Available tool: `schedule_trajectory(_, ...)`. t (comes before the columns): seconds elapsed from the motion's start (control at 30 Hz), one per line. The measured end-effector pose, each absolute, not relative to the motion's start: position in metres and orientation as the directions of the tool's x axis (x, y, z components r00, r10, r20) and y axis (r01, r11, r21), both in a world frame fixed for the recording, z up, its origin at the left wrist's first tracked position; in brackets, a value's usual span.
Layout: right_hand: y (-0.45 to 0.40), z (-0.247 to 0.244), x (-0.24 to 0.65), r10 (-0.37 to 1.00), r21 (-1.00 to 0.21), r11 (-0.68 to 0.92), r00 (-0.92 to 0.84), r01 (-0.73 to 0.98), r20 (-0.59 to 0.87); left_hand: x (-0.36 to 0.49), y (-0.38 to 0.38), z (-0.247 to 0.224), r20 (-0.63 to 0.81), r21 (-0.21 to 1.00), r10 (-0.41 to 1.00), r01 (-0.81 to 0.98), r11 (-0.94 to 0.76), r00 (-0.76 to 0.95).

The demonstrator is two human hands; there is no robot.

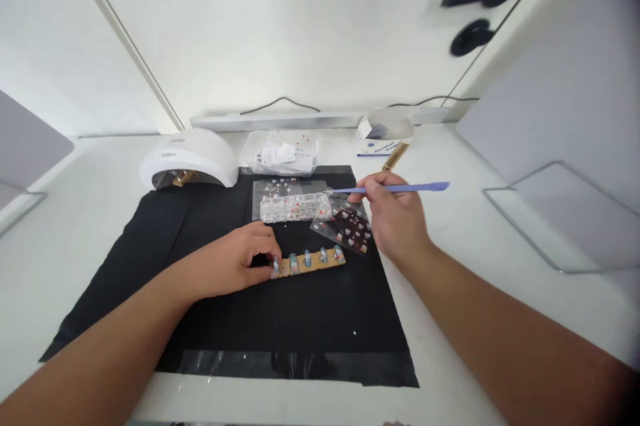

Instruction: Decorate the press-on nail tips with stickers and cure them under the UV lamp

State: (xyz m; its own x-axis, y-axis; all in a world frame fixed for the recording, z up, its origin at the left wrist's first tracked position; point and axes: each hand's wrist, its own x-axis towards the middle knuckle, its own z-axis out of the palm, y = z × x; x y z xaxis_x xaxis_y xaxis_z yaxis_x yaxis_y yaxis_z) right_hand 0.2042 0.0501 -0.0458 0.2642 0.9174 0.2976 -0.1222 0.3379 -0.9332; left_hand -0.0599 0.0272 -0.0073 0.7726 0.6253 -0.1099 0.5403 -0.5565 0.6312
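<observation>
My left hand (pixel 239 254) pinches the left end of a flat wooden strip (pixel 316 261) on the black mat, thumb and fingers about the leftmost nail tip. Several blue-green decorated nail tips (pixel 294 263) sit along that strip. Held like a pen in my right hand (pixel 399 221) is a slim purple stick tool (pixel 424 187); it points left, and its thin end hovers by a clear case of rhinestones (pixel 287 209). Whether that end touches the case, I cannot tell. Beside my right hand lies a dark sticker sheet (pixel 353 229), partly overlapping clear film.
A white nail lamp (pixel 190 153) stands at the back left, with a clear tub of white papers (pixel 284 154) next to it. Further right are an opened small box (pixel 383 136) and a gold stick (pixel 396 155). The black mat (pixel 300 319) covers the white tabletop's middle.
</observation>
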Motion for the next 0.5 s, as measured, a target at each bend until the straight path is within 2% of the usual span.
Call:
schedule_trajectory(0.1, 0.052, -0.049, 0.205, 0.928, -0.954, 0.298, 0.243, -0.026, 0.283, -0.062, 0.028, -0.002, -0.127, 0.643, 0.615, 0.537, -0.546, 0.778)
schedule_trajectory(0.27, 0.052, -0.045, 0.205, 0.933, -0.950, 0.310, 0.180, 0.035, 0.312, -0.069, 0.030, 0.006, -0.148, 0.668, 0.603, 0.529, -0.523, 0.784)
schedule_trajectory(0.4, 0.050, -0.042, 0.203, 0.934, -0.946, 0.317, 0.151, 0.065, 0.323, -0.067, 0.027, 0.007, -0.138, 0.673, 0.693, 0.580, -0.459, 0.708)
schedule_trajectory(0.5, 0.048, -0.040, 0.202, 0.934, -0.941, 0.328, 0.124, 0.084, 0.336, -0.062, 0.024, 0.011, -0.098, 0.604, 0.760, 0.645, -0.468, 0.643)
